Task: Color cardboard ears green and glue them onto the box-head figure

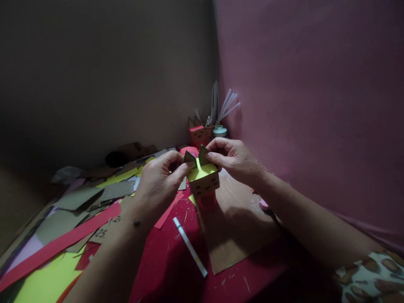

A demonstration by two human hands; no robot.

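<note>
Working at a red table (160,256), over the far left of a brown cardboard sheet (240,231), with left hand (161,176) and right hand (235,162) apart, flanking a face-marked, yellow-topped box (202,180), pinching one green-edged ear (202,156) each, apparently adjusting both; next likely calling for light pressure

Box (203,186) matt cardboard, top (203,170) smooth paper; marker (190,247) smooth plastic; scrap (118,190) ribbed cardboard.
</note>
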